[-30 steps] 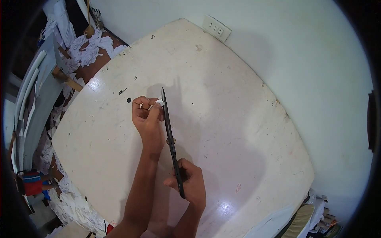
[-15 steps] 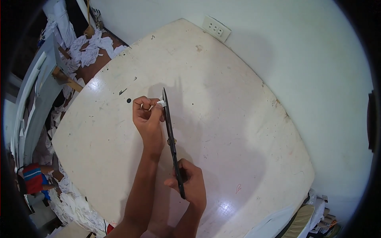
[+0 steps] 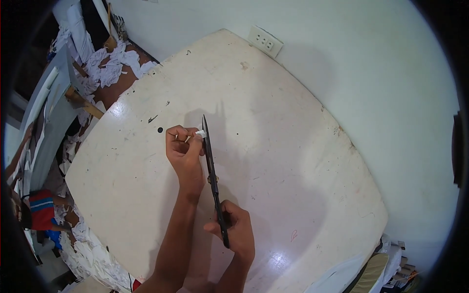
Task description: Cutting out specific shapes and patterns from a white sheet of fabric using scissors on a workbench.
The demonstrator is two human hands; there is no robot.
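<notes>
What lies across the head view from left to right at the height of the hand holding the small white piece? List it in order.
Paper scraps on the floor → bare tabletop → left hand → small white piece → scissors blade → bare tabletop again → white wall.

Our left hand [image 3: 183, 149] closes around most of the small white scrap [image 3: 200, 133], so we see only a corner of it against the scissors [image 3: 211, 168]; what the thin pale sticks between the fingers [image 3: 181, 134] are, we cannot tell. Our right hand [image 3: 234, 233] covers the scissor handles, so their shape is hidden. The blades look edge-on, and we cannot tell whether they are apart or together. Both forearms are cut off at the near edge. The table's [image 3: 303, 161] near corner is cut off too. At the far left, the heap of white scraps [image 3: 110, 66] is too blurred to sort out.
</notes>
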